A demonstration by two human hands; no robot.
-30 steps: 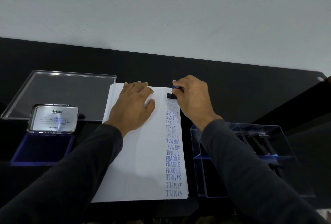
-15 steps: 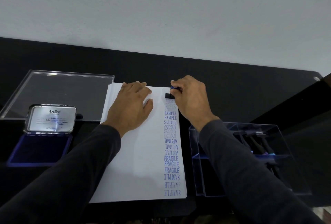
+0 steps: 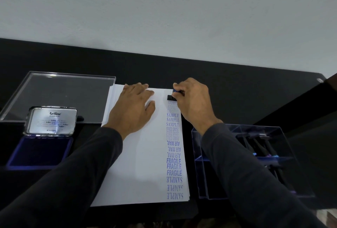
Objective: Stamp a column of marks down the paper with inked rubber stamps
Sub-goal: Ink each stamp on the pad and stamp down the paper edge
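A black table [image 3: 228,89] is seen against a pale grey wall [image 3: 164,9]. Toward the left of the table, a clear plastic lid [image 3: 60,92] is laid flat, its far edge raised slightly. On the right of the table, a clear plastic box [image 3: 291,158] is set, divided into compartments by a partition; its far compartment is filled with dark handled tools whose kind cannot be told. At the far right corner of the table, a small pale round fitting [image 3: 320,80] is fixed. Beyond that corner, a second dark surface [image 3: 326,96] is seen.
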